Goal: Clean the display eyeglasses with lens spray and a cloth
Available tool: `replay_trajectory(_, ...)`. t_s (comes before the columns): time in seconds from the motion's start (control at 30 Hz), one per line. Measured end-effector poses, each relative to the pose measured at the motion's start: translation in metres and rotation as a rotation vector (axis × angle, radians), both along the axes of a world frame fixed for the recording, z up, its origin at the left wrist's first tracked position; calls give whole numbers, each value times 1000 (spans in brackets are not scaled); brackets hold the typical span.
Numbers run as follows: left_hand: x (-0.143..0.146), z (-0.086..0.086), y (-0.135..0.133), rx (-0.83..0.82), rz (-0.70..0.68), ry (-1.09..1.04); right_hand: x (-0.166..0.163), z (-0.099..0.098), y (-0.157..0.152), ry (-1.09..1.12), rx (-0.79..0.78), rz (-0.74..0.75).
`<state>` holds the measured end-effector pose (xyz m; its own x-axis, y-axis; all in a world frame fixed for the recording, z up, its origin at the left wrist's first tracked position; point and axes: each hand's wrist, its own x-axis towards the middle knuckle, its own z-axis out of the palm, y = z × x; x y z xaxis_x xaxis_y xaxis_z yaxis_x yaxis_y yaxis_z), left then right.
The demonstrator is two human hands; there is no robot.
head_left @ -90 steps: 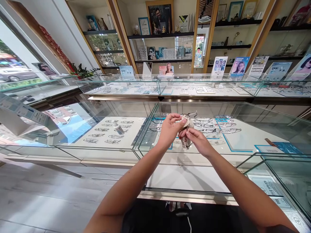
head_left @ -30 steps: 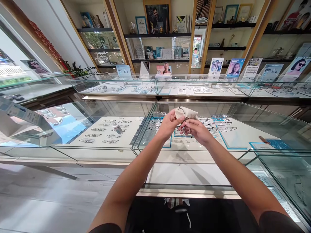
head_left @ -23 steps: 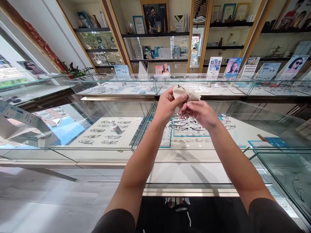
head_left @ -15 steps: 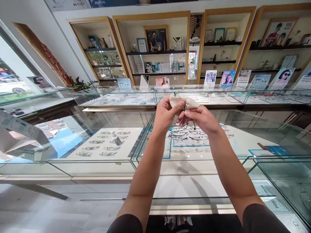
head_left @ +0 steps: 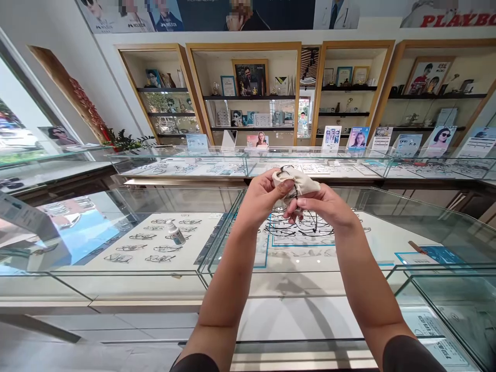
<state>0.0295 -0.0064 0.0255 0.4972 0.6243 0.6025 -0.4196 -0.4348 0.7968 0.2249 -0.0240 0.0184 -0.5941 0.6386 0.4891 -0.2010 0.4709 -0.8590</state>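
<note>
A pale cream cloth [head_left: 308, 184] is bunched around a pair of dark thin-framed eyeglasses [head_left: 296, 190] above the glass counter. My left hand [head_left: 261, 200] is closed on the cloth and the glasses from the left, its thumb pressed on the front. From the right, my right hand [head_left: 327, 205] pinches the lower part of the glasses and cloth between thumb and fingers. Part of the frame shows at the top of the cloth, and a thin dark temple seems to hang below. The cloth and fingers hide most of the lenses.
Below my hands, a glass display case [head_left: 228, 284] holds rows of eyeglasses. A small white spray bottle [head_left: 176, 233] stands on the left case's glass top. A blue leaflet [head_left: 442, 254] lies at right. Farther back are another display counter [head_left: 217, 168] and wooden shelves [head_left: 186, 98].
My view has tilted upward, so the shelves and counter sit lower in the picture. Both hands keep hold of the cloth and glasses, and the cloth's folds have shifted slightly.
</note>
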Motion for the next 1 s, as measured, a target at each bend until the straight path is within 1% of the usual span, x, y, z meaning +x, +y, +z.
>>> replay_trajectory(0.17,0,-7,-7,-10,-76,6,2,-7,-3,31,-58,24)
replay_trajectory(0.3,0,-11,-15,-14,-105,-20,0,-10,-9,64,-124,60)
replay_trajectory(0.43,2,-10,-21,-37,-72,-38,-4,-9,-17,105,-137,79)
replay_trajectory(0.57,0,-2,-23,-18,-58,-2,-9,-5,-21,113,-114,55)
replay_trajectory(0.67,-3,2,-26,-14,-49,16,-11,-5,-22,104,-110,50)
replay_trajectory(0.9,-10,-3,-36,-47,-63,41,-10,-13,-21,79,-121,31)
replay_trajectory(1.0,-6,-6,-40,-53,8,13,-10,-13,-25,77,-104,14)
